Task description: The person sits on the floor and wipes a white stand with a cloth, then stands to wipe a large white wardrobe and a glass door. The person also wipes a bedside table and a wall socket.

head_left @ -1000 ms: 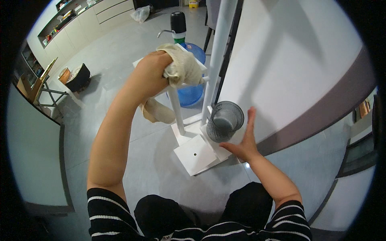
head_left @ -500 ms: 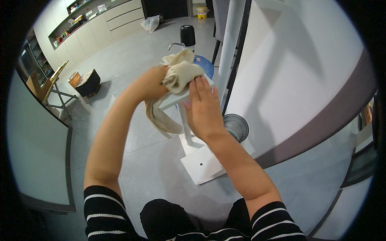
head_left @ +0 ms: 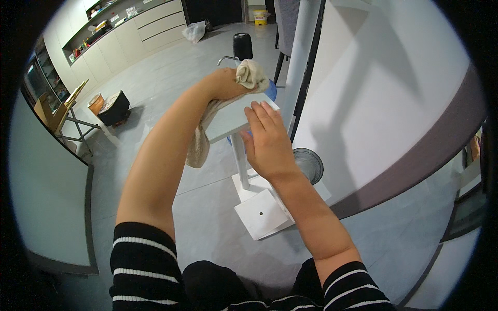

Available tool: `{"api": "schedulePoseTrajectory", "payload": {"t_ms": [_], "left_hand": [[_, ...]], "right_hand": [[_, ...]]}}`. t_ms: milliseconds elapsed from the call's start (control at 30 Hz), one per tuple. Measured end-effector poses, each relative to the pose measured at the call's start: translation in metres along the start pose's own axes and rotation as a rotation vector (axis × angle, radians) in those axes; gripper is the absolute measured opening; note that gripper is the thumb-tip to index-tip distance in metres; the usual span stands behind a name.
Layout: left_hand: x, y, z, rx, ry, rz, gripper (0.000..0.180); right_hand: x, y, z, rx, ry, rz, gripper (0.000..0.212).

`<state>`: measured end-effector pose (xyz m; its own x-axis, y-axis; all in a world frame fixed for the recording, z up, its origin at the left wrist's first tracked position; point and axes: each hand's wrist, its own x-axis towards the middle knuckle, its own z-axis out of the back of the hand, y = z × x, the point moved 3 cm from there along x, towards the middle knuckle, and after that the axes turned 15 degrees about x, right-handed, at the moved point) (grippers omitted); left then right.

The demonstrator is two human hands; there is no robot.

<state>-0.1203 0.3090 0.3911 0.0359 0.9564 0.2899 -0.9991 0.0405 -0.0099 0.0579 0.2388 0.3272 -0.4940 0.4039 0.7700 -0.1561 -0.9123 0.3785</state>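
A small white stand (head_left: 225, 120) has a rectangular top on a slim post, above flat white base plates (head_left: 261, 213), one with a dark hole. My left hand (head_left: 226, 84) is closed on a beige cloth (head_left: 252, 76) at the top's far edge. The cloth bunches up beyond my fingers, and its loose end hangs down past the top's left side. My right hand (head_left: 267, 140) grips the right near corner, fingers lying over the upper face and thumb by the near edge.
Behind the stand is a black pump (head_left: 242, 46) with a metal spout, above a partly hidden blue bottle (head_left: 271, 90). A round grey container (head_left: 308, 166) sits right of the post, near a white wall (head_left: 384, 103). Far left are a black box (head_left: 114, 108) and a folding stand (head_left: 78, 124).
My left hand has moved the cloth toward the far right edge, uncovering more of the white top. The hanging end has drawn up. My right hand stays at the right edge.
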Motion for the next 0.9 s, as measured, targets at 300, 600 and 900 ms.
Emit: {"api": "schedulePoseTrajectory", "payload": {"t_ms": [300, 600, 900], "left_hand": [[0.027, 0.055, -0.017, 0.208, -0.061, 0.589, 0.043], [-0.038, -0.014, 0.017, -0.027, 0.019, -0.109, 0.038], [-0.092, -0.067, 0.038, -0.001, -0.027, -0.409, 0.047]], "right_hand": [[0.002, -0.002, -0.006, -0.066, -0.058, -0.017, 0.041], [-0.002, -0.015, -0.007, 0.428, -0.254, -0.045, 0.066], [0.002, -0.014, 0.013, 0.220, -0.426, -0.329, 0.121]]}}
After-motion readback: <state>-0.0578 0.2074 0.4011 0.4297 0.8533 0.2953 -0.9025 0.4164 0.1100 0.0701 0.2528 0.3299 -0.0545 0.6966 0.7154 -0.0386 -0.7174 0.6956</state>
